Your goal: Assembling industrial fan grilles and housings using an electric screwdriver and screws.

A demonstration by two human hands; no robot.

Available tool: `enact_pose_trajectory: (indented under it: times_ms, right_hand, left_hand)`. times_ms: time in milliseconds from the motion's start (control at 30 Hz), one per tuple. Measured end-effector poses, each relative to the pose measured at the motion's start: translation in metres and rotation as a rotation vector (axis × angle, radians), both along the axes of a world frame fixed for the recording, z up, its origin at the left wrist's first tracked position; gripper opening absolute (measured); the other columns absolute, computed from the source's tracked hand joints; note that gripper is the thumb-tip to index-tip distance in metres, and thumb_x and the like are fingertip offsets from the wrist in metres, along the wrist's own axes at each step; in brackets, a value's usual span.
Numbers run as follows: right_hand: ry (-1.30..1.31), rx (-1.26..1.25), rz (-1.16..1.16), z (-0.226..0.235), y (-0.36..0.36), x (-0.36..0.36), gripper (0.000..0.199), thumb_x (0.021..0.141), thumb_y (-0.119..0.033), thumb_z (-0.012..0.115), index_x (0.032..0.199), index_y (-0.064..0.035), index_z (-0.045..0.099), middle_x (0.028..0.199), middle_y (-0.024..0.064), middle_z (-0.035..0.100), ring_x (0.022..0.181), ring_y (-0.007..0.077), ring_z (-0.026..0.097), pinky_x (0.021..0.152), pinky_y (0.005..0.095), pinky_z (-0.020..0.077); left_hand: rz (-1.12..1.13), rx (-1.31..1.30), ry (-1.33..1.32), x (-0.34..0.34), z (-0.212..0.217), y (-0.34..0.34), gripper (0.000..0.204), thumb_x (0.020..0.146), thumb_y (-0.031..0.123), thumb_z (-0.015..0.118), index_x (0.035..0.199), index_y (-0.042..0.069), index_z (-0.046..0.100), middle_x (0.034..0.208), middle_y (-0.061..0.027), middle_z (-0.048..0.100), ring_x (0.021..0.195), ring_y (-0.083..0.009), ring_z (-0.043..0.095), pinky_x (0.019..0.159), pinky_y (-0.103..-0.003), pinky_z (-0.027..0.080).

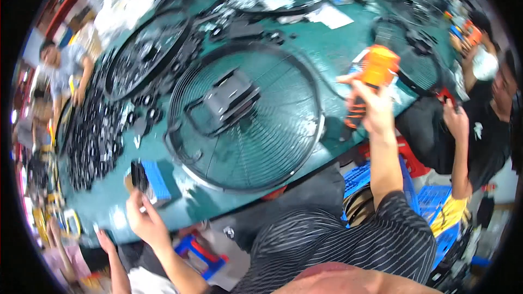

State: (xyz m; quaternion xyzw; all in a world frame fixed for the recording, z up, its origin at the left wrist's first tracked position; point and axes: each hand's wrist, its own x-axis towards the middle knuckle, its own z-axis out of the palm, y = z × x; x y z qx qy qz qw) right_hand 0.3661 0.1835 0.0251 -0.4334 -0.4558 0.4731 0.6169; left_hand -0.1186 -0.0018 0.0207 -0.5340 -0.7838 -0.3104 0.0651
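My right hand (375,110) is closed around the dark grip of an orange and black cordless power tool (379,66), held up over the table's right part. My left hand (146,221) is at the near side of a small box (158,179) with a blue side and dark contents. Its fingers are drawn together; anything between them is too small and blurred to make out. Between my hands lies a large round black wire fan guard (272,155). A black boxy housing with a looped frame (231,98) rests at its middle.
Many small black parts (92,141) cover the table's left side. Further round guards (147,54) lie at the back and right (414,57). A white paper (330,16) lies at the back. Other people work left and right; blue crates (436,201) stand below, right.
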Motion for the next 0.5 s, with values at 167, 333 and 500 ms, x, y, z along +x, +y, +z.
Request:
enact_pose_trajectory:
  times_ms: [167,333,500]
  right_hand:
    - [-0.138,0.437,-0.147,-0.008,-0.041,-0.001,0.02,0.093,-0.002,0.055,0.111,0.0057,0.055,0.091,0.0164,0.064,0.065,0.0142,0.06,0.06,0.0275,0.0494]
    - [-0.116,0.417,-0.076,-0.012,-0.042,-0.001,0.026,0.092,-0.002,0.054,0.116,0.0088,0.053,0.089,0.017,0.062,0.067,0.0185,0.057,0.062,0.0312,0.0495]
    - [-0.131,0.354,-0.078,-0.015,-0.034,-0.001,0.028,0.093,-0.003,0.054,0.118,0.0103,0.052,0.088,0.0177,0.06,0.067,0.0186,0.056,0.062,0.0312,0.0492]
  left_hand:
    - [-0.039,-0.512,0.189,-0.052,0.008,0.031,0.022,0.086,0.02,0.068,0.099,0.002,0.072,0.09,-0.0161,0.073,0.085,-0.0339,0.071,0.077,-0.039,0.054]
    - [-0.047,-0.72,0.136,-0.072,0.017,0.058,0.03,0.079,0.03,0.074,0.096,0.005,0.074,0.085,-0.0158,0.072,0.083,-0.0322,0.071,0.075,-0.039,0.054]
    - [-0.003,-0.915,0.285,-0.065,0.008,0.072,0.019,0.075,0.025,0.074,0.088,0.011,0.075,0.083,-0.0138,0.072,0.081,-0.0315,0.071,0.075,-0.04,0.055]
